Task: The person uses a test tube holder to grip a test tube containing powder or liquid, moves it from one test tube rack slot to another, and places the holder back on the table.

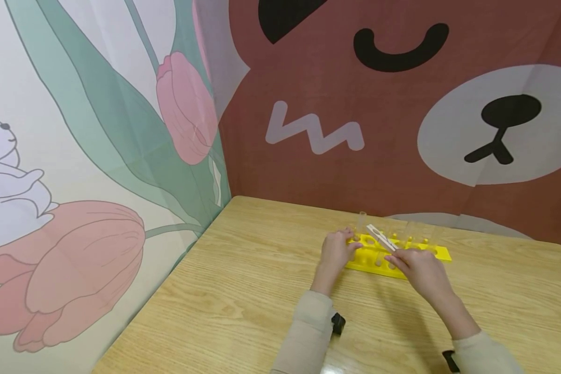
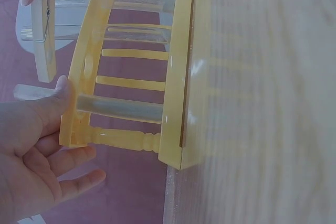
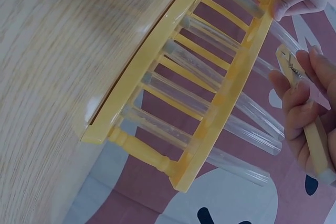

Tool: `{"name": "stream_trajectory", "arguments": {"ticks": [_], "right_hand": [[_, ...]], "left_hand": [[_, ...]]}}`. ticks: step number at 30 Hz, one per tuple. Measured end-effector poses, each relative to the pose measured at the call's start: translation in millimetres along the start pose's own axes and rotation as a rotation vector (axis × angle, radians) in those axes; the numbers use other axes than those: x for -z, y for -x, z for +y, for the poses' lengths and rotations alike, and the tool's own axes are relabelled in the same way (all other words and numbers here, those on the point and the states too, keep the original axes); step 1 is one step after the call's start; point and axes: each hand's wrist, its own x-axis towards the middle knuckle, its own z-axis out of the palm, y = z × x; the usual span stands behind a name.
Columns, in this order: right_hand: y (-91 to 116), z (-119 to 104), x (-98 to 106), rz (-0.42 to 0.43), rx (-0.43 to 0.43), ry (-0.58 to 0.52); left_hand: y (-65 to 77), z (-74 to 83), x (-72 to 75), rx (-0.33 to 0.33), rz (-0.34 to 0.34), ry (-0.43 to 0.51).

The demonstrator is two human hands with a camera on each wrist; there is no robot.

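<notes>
A yellow test tube rack [image 1: 443,254] stands on the table with several clear test tubes upright in it. My left hand [image 1: 335,254] grips the rack's left end, thumb on the upper plate and some fingers beyond its edge. Close by that thumb, one tube [image 2: 121,108] sits in the end hole. My right hand [image 1: 421,267] holds a wooden test tube clamp [image 1: 378,236] with a metal spring [image 3: 294,68]. The clamp's far end points up and left above the rack, near the left-end tube. In the right wrist view, more tubes [image 3: 239,166] stand toward the rack's other end.
The wood-grain table [image 1: 243,291] extends in front of and to both sides of the rack. Close behind the rack hangs a brown bear-print cloth [image 1: 308,176]. A flower-print cloth [image 1: 107,270] borders the table's left edge.
</notes>
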Motion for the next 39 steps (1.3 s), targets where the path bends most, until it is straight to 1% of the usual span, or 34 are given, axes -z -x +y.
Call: {"name": "stream_trajectory", "arguments": {"ticks": [6, 16, 21, 25, 34, 39], "right_hand": [[0.1, 1.2, 0.3, 0.029, 0.02, -0.008], [0.0, 1.6, 0.6, -0.003, -0.004, -0.011], [-0.7, 0.4, 0.7, 0.011, 0.002, -0.012], [-1.1, -0.6, 0.2, 0.024, 0.005, -0.018], [-2.9, -0.6, -2.2, 0.013, -0.01, -0.018], [-3.3, -0.2, -3.4, 0.025, -0.001, -0.023]], "left_hand": [[-0.9, 0.9, -0.6, 0.014, -0.004, 0.003], [-0.2, 0.1, 0.2, 0.003, 0.006, -0.006], [-0.2, -0.3, 0.1, -0.003, 0.011, -0.001], [-0.2, -0.4, -0.1, 0.005, 0.003, 0.009], [0.0, 0.5, 0.4, 0.011, -0.004, 0.009], [0.3, 1.0, 0.7, 0.018, -0.008, 0.0]]}}
